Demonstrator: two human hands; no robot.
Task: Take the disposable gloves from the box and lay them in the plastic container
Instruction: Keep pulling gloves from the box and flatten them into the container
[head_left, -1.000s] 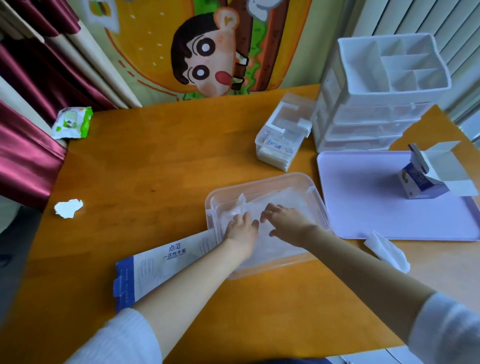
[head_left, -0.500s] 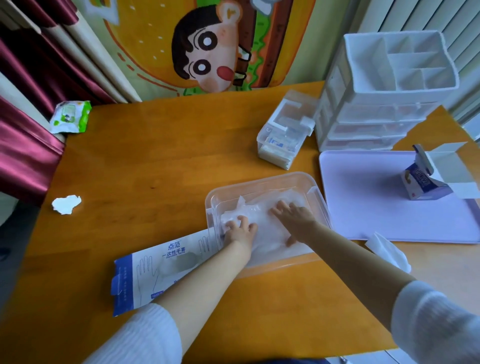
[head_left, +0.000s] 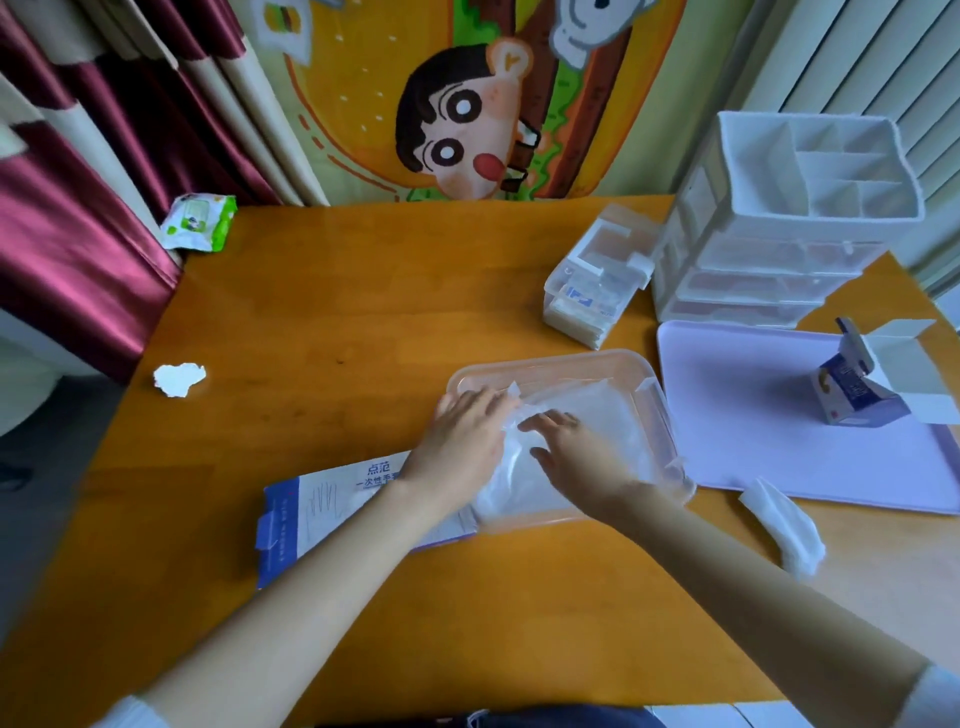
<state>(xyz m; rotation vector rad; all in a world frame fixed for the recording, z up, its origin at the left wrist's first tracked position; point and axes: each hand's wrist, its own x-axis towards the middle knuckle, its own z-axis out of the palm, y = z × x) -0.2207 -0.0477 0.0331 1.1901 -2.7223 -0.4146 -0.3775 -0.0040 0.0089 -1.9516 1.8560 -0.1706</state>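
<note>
Glove box (head_left: 322, 514), flattened, lies nearest on the counter (head_left: 337, 312), crossed by the left forearm, its right end by the plastic container (head_left: 561, 358). Just beyond, the left hand (head_left: 465, 441) and right hand (head_left: 582, 457) press down with open grip, fingers spread, on the clear gloves (head_left: 597, 410) lying inside that container. Farther back stand a small clear case (head_left: 592, 296) and a white drawer unit (head_left: 769, 265).

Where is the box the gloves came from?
On the wooden table, look just left of the clear plastic container. The glove box lies flat there, under the left forearm. Only it is long, white and blue-ended, with hand outlines printed.
</note>
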